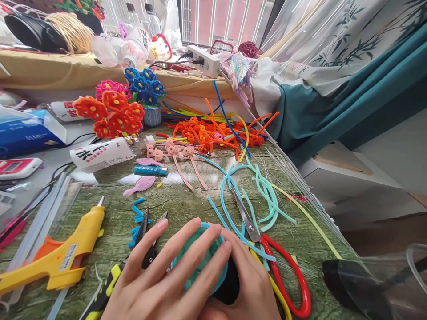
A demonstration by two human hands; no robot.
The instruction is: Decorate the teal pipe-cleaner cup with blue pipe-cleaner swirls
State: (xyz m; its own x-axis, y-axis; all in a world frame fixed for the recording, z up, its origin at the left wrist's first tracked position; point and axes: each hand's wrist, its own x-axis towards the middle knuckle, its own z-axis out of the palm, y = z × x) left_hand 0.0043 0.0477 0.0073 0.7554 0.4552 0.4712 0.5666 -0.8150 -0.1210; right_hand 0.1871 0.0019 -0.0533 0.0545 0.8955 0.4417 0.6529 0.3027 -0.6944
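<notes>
Near the table's front edge, my left hand (167, 275) lies over a round teal piece (200, 253) rimmed in light blue, its fingers spread across the top. My right hand (250, 275) curves round the right side of the same piece, fingers pressed together and touching the left fingertips. Something black shows below the piece, between the hands. Black-and-yellow cutters (111, 282) lie partly under my left hand. Red-handled scissors (287, 275), blades open, are just right of my right hand. Light blue pipe cleaners (223, 200) and mint ones (271, 200) lie beyond the hands.
A yellow glue gun (71, 249) and glue sticks are at left. Farther back are orange pipe cleaners (200, 133), orange flowers (116, 113), blue flowers (145, 86), a bottle (102, 154) and a blue lighter (150, 171). A clear container (380, 280) stands front right.
</notes>
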